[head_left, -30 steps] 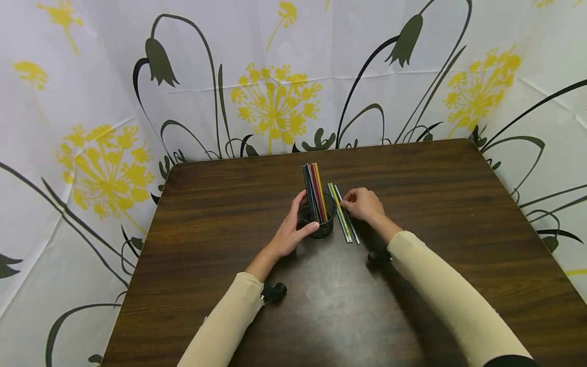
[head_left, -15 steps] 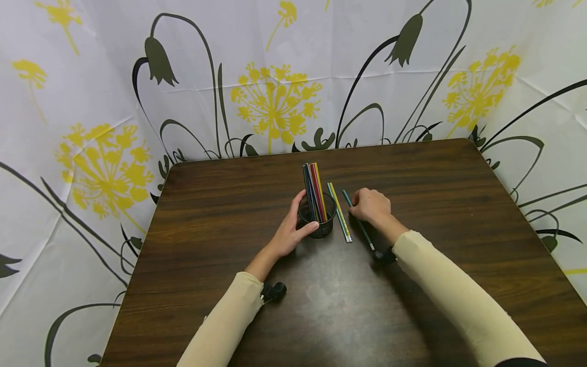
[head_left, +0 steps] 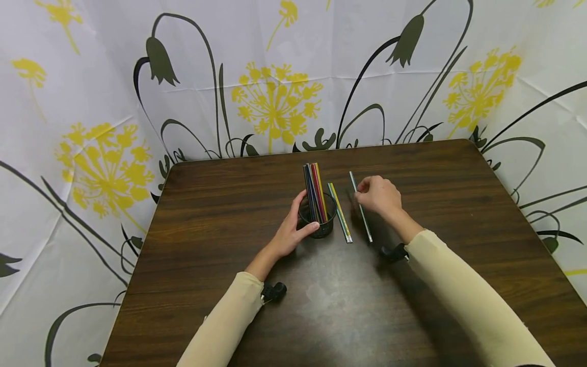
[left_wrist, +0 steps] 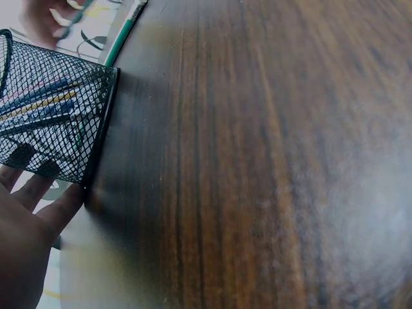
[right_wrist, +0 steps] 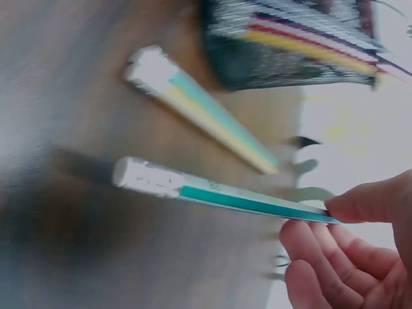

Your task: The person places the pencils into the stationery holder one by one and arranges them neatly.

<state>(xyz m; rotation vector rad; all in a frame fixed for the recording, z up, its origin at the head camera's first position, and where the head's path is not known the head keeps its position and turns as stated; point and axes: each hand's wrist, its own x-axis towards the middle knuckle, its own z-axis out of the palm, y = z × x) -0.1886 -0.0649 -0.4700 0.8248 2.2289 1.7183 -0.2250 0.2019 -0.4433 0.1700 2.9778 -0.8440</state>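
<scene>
A black mesh pencil cup (head_left: 323, 232) stands on the table with several pencils (head_left: 315, 193) upright in it, dark, red and yellow among them. My left hand (head_left: 288, 233) holds the cup from its left side, thumb at the near rim; in the left wrist view its fingers (left_wrist: 61, 209) press on the mesh (left_wrist: 58, 116). Between thumb and fingers, my right hand (head_left: 379, 196) pinches a green pencil (right_wrist: 251, 203), its white eraser end pointing toward me and looking lifted off the table. A green and a yellow pencil (head_left: 340, 214) lie side by side, right of the cup.
The brown wood-grain table (head_left: 220, 214) reaches back to a white curtain (head_left: 367, 30) with yellow and dark flower prints. A small black camera sits at each wrist, the left one (head_left: 274, 292) just above the table.
My right hand has drawn the green pencil away from the two others, to the right, then raised it. My left hand and the cup have stayed in place.
</scene>
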